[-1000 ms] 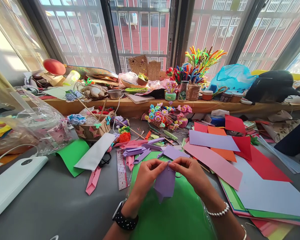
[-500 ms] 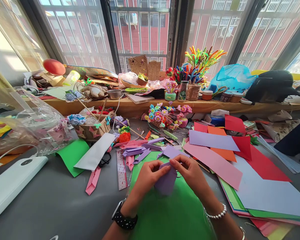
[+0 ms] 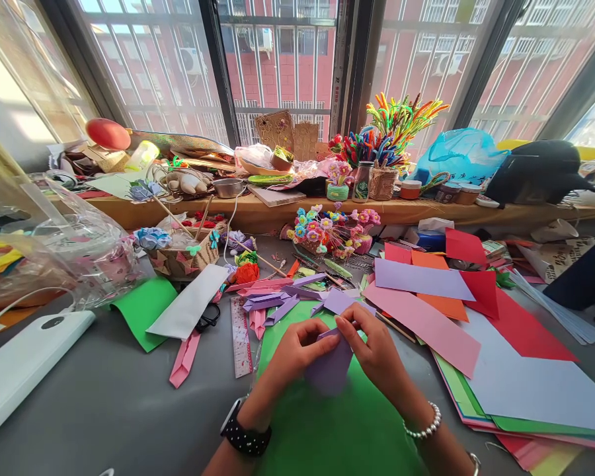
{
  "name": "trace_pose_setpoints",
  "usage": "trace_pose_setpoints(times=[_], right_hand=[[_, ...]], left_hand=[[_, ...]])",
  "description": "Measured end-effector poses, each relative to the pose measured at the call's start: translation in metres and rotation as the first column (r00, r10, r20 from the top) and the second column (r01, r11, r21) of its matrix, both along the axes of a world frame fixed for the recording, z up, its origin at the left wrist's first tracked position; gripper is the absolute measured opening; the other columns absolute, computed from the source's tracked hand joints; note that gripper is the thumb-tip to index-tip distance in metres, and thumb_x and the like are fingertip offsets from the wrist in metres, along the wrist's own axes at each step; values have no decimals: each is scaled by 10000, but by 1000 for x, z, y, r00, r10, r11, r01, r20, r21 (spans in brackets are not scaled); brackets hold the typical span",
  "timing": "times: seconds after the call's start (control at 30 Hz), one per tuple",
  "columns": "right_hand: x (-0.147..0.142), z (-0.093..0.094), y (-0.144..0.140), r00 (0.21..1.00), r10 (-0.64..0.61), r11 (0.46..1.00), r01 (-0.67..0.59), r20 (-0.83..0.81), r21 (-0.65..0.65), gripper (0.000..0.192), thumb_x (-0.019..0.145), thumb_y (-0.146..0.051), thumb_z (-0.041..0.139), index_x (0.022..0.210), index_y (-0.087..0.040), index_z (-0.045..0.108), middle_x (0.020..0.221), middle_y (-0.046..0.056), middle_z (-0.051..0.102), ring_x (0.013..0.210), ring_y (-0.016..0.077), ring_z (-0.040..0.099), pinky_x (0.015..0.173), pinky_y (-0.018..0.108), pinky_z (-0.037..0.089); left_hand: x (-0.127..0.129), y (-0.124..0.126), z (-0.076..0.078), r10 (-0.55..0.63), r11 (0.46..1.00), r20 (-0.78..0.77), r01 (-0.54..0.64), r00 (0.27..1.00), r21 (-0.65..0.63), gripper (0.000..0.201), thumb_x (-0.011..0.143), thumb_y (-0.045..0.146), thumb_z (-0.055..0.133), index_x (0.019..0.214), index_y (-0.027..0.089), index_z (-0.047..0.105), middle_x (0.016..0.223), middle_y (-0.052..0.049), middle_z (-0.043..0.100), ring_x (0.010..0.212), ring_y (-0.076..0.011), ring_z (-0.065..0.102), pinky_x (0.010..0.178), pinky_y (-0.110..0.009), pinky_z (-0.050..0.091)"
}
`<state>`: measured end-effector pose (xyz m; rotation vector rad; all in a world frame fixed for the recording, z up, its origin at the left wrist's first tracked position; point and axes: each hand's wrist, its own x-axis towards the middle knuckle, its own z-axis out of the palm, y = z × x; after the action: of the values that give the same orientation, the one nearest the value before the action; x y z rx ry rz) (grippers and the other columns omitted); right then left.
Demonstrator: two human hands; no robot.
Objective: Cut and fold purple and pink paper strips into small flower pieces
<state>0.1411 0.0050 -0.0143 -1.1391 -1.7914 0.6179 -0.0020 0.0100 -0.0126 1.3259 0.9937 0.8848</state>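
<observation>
The purple paper (image 3: 328,373) is in the lower centre of the frame, slightly right of the middle, held between both hands. The left hand (image 3: 302,347) has its grip closed on the upper left of the paper, the thumb lying across the near side. The right hand (image 3: 371,337) pinches the top edge, its thumb and forefinger drawn together, with the fingertips close beside the left thumb. Most of the paper that shows hangs below the two grips, over the green mat (image 3: 337,439); its lower end is blurred, and whether it touches the mat cannot be told.

Just above the hands, purple strips (image 3: 272,302) lie folded in a loose heap at the centre of the frame. Left of the mat, a ruler (image 3: 240,340) lies on the grey counter (image 3: 104,410), with scissors (image 3: 209,316) and a pink strip (image 3: 184,360) near it. At the right of the frame, coloured sheets (image 3: 545,396) overlap in a pile. A watch (image 3: 246,433) circles the left wrist, a beaded bracelet (image 3: 423,424) the right.
</observation>
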Motion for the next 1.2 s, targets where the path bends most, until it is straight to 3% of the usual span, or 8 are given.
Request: trace_pose_setpoints(times=[0.2, 0.4, 0.63, 0.8, 0.97, 1.07, 1.2], right_hand=[[-3, -6, 0, 991, -131, 991, 130, 38, 43, 315, 883, -309, 299, 594, -207, 368, 581, -21, 416, 543, 122, 407, 522, 237, 324], [3, -2, 2, 997, 18, 1000, -17, 76, -6, 301, 864, -348, 372, 622, -186, 446, 599, -10, 477, 556, 116, 443, 509, 219, 347], [10, -1, 5, 968, 41, 999, -44, 247, 7, 270, 846, -302, 433, 614, -173, 478, 623, 0, 499, 592, 133, 464, 535, 233, 348], [15, 0, 6, 986, 49, 998, -44, 161, -33, 233, 835, -325, 451, 673, -172, 519, 657, 6, 548, 606, 126, 491, 543, 224, 375], [14, 0, 6, 966, 23, 1000, -27, 257, 11, 211, 816, -243, 477, 621, -168, 507, 635, 9, 529, 594, 132, 477, 535, 235, 363], [14, 0, 7, 989, -9, 1000, 9, 147, 5, 227, 809, -295, 484, 625, -169, 526, 640, 15, 538, 613, 138, 498, 558, 239, 386], [19, 3, 10, 992, -17, 983, -6, -125, -181, 309, 798, -440, 452, 788, -159, 581, 717, 35, 598, 645, 149, 557, 545, 233, 428]], left_hand=[[1, 0, 1, -15, 1000, 1, 15, 1000, -1, 261, 615, 379, 627, 573, 150, 511, 538, 41, 451, 507, -78, 392, 450, -185, 272], [-1, 1, -3, 127, 992, 15, -127, 992, 8, 282, 615, 412, 621, 601, 149, 521, 558, 37, 474, 536, -87, 410, 467, -183, 282], [-1, 4, -4, -47, 997, -74, 50, 996, 50, 266, 653, 400, 591, 605, 146, 529, 575, 38, 446, 565, -90, 400, 497, -185, 293], [-3, 5, -7, 33, 992, -136, -16, 990, 122, 248, 692, 383, 553, 613, 149, 567, 588, 28, 464, 589, -103, 415, 513, -191, 310], [-4, 5, -5, 46, 989, -181, -19, 982, 145, 207, 681, 353, 575, 715, 153, 613, 673, 4, 544, 614, -112, 453, 542, -201, 347], [-5, 4, -4, 109, 985, -142, -88, 984, 149, 206, 673, 354, 588, 689, 149, 600, 615, 15, 522, 561, -100, 449, 500, -196, 342], [-6, 4, -3, 266, 959, 52, -270, 963, 90, 221, 668, 348, 600, 763, 151, 571, 581, 36, 505, 501, -88, 474, 485, -196, 378]])
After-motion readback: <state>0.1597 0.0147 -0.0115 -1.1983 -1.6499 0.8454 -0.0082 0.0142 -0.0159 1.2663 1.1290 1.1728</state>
